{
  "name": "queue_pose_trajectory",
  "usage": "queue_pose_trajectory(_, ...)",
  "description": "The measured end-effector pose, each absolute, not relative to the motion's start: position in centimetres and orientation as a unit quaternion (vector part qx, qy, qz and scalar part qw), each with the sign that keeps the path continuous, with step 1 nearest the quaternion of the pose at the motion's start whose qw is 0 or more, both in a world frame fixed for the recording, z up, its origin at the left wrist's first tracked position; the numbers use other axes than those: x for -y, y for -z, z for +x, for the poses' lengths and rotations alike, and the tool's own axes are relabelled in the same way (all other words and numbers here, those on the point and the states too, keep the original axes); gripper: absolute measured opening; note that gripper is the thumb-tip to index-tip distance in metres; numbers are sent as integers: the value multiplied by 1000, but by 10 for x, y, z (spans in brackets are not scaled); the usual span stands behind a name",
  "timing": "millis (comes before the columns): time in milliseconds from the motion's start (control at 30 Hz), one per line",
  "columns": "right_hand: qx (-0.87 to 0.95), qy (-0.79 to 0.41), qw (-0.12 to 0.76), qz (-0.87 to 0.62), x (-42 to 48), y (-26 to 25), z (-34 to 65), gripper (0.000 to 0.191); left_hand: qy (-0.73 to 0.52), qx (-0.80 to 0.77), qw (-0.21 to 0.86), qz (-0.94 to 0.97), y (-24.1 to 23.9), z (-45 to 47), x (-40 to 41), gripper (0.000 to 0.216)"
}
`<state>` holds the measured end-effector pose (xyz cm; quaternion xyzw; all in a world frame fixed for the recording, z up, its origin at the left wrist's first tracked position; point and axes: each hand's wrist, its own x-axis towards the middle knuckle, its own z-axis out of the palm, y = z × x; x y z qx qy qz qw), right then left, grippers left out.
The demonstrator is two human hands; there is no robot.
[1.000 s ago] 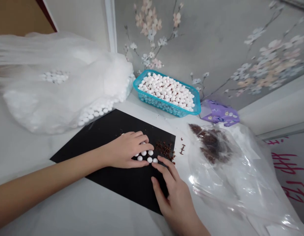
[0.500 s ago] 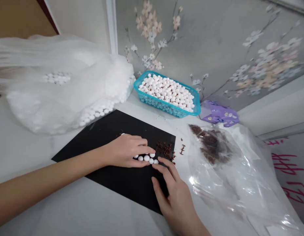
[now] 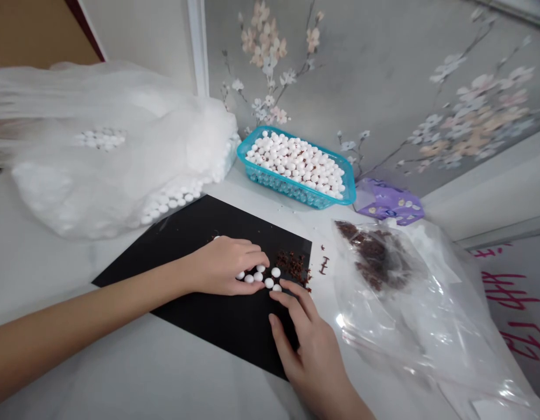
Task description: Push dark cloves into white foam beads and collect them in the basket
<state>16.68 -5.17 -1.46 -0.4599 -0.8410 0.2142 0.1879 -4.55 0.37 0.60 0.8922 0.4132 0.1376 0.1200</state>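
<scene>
Several small white balls lie loose on a black sheet in the head view. My left hand reaches in from the left, palm down, curved over some of them, with its thumb and fingers apart. Opposite it, my right hand has its fingers parted from its thumb. Its fingertips are beside or touching the nearest white balls; contact is hard to make out. A small heap of dark brown bits lies just beyond the fingertips. Part of the balls is hidden under my left hand.
A blue basket full of white balls stands at the back. On the left is a big translucent bag of white balls. A clear bag with brown bits lies to the right, near a purple packet.
My left hand has drawn back slightly to the left, and some white balls have shifted left with it. More of the balls show between my hands. The right hand is almost still.
</scene>
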Motion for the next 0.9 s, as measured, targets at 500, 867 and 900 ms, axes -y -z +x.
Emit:
queue_pose_trajectory(500,842,-211,187,-459,52,15,167,28,-136,-463,171,859,-13,-44,-3,13)
queue_pose_trajectory(867,845,-205,197,-452,52,16,166,28,-162,-425,161,876,-9,-48,-5,11)
queue_pose_trajectory(900,846,-203,199,-451,52,16,166,28,-167,-417,153,880,-8,-48,-4,10)
